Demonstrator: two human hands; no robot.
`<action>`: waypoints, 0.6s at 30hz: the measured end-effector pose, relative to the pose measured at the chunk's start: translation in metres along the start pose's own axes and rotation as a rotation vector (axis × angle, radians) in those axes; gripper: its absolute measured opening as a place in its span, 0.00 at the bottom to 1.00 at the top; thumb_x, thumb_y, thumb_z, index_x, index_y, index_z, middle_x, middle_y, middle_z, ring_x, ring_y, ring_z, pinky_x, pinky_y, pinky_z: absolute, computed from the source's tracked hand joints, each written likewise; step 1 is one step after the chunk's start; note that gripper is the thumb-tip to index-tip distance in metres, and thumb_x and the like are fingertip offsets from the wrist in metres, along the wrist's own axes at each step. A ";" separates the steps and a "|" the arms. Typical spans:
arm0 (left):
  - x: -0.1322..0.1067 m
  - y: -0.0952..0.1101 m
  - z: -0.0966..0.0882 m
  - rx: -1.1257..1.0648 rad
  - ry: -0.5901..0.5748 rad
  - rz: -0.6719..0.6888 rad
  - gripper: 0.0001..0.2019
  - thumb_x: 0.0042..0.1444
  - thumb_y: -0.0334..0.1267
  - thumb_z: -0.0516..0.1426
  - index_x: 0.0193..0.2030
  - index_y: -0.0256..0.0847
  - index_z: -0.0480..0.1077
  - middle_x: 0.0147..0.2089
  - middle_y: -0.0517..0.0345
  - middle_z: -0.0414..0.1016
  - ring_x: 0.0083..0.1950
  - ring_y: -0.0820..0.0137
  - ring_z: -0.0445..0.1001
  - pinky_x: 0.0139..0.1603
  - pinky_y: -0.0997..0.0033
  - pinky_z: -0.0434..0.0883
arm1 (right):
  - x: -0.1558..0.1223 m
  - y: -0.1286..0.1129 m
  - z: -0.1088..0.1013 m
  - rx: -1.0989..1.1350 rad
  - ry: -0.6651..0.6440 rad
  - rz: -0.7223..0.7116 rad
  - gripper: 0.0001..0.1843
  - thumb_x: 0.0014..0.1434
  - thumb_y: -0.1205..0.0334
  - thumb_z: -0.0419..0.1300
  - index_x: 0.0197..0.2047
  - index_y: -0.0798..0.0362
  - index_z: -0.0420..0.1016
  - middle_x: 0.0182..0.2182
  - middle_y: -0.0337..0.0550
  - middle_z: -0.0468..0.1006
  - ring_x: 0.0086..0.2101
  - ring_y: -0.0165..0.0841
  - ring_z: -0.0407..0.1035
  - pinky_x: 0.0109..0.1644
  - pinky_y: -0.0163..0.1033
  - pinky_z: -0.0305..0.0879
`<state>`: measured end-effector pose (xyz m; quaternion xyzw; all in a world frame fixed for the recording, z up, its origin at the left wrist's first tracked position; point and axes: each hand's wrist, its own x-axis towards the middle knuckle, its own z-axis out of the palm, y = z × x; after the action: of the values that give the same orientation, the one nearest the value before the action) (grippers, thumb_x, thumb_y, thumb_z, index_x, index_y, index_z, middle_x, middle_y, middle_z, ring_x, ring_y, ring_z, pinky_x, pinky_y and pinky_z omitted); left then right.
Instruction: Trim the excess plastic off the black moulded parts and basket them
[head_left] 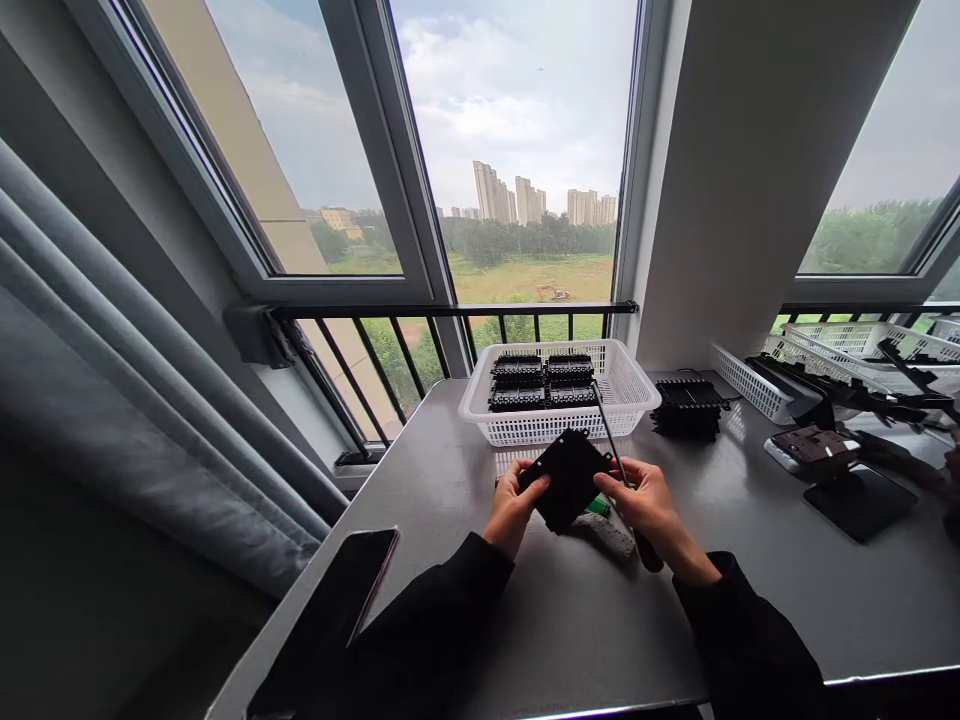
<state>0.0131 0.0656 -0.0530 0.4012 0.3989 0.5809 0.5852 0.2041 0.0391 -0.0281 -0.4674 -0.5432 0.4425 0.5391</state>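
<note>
A flat black square plastic part is held up over the grey table, between both hands. My left hand grips its left edge, thumb on the face. My right hand pinches its right edge and also holds a screwdriver, whose thin metal shaft points up and back toward the basket while the dark handle sticks out below the palm. A small green item and a grey rough lump lie on the table just under the part.
A white mesh basket holding several black parts stands behind the hands. A stack of black parts sits to its right. More white baskets and black fixtures crowd the right. A phone lies at the left edge.
</note>
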 end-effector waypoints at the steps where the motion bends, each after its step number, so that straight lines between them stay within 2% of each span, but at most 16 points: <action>1: -0.001 0.002 0.000 0.027 -0.016 0.005 0.24 0.36 0.46 0.70 0.36 0.39 0.66 0.28 0.62 0.72 0.29 0.71 0.72 0.32 0.72 0.68 | 0.001 0.001 -0.001 0.008 0.047 0.019 0.25 0.46 0.43 0.68 0.36 0.58 0.79 0.31 0.47 0.79 0.30 0.37 0.72 0.29 0.37 0.66; 5: -0.007 0.009 0.002 0.172 -0.115 0.040 0.21 0.39 0.44 0.69 0.38 0.39 0.71 0.31 0.58 0.77 0.33 0.67 0.75 0.37 0.69 0.70 | 0.002 0.004 -0.003 0.016 0.157 0.042 0.30 0.44 0.42 0.69 0.43 0.59 0.78 0.28 0.46 0.78 0.22 0.32 0.67 0.20 0.34 0.58; 8: -0.012 0.013 0.006 0.280 -0.209 0.055 0.19 0.41 0.43 0.69 0.40 0.38 0.74 0.35 0.54 0.80 0.37 0.63 0.78 0.40 0.66 0.71 | 0.001 0.003 -0.002 -0.005 0.137 0.033 0.30 0.45 0.43 0.68 0.44 0.58 0.79 0.28 0.45 0.78 0.20 0.28 0.63 0.18 0.33 0.55; 10: -0.014 0.015 0.009 0.301 -0.233 0.051 0.19 0.44 0.44 0.67 0.42 0.38 0.74 0.37 0.52 0.81 0.39 0.61 0.78 0.41 0.65 0.72 | 0.000 0.002 -0.001 -0.007 0.100 0.040 0.30 0.47 0.42 0.68 0.45 0.58 0.79 0.28 0.44 0.77 0.19 0.27 0.61 0.18 0.32 0.52; 14: -0.019 0.015 0.014 0.258 -0.205 0.066 0.20 0.45 0.44 0.67 0.43 0.39 0.72 0.38 0.52 0.81 0.40 0.60 0.79 0.41 0.65 0.74 | -0.002 -0.001 0.004 0.032 0.031 0.056 0.31 0.48 0.40 0.66 0.47 0.57 0.77 0.27 0.41 0.75 0.18 0.24 0.57 0.17 0.31 0.48; 18: -0.021 0.016 0.014 0.227 -0.078 0.127 0.18 0.43 0.41 0.67 0.39 0.41 0.67 0.31 0.59 0.78 0.33 0.66 0.77 0.36 0.70 0.73 | -0.005 -0.005 0.007 0.173 0.005 0.081 0.30 0.53 0.35 0.60 0.39 0.57 0.75 0.27 0.39 0.70 0.16 0.21 0.55 0.15 0.30 0.46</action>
<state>0.0200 0.0448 -0.0331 0.5115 0.4126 0.5519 0.5133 0.1967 0.0338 -0.0241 -0.4417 -0.4821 0.5080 0.5607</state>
